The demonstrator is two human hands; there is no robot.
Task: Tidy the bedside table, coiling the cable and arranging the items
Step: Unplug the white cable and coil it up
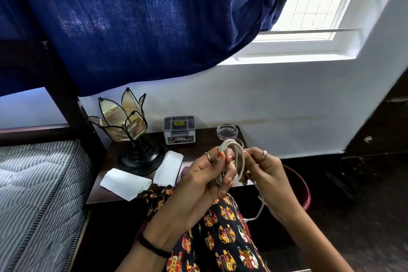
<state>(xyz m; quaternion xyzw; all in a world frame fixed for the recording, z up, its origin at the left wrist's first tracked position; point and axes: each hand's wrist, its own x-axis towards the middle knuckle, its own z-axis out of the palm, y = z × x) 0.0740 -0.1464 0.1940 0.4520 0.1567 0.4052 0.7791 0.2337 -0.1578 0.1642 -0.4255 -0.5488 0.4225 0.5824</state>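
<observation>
A white cable (236,157) is wound into several upright loops above the front right edge of the dark bedside table (198,146). My left hand (203,181) grips the coil from the left. My right hand (262,172) pinches the cable on the right side, and a loose tail with a plug end hangs down below that hand. On the table stand a flower-shaped glass lamp (125,126), a small plastic box (179,130) and a clear glass ashtray (227,131). Two white folded papers (125,183) (168,168) lie at the front.
A striped mattress (37,183) lies to the left of the table. A blue curtain (132,24) hangs above the lamp. A dark red bin (298,185) stands on the floor at the right. My patterned clothing (220,232) fills the foreground.
</observation>
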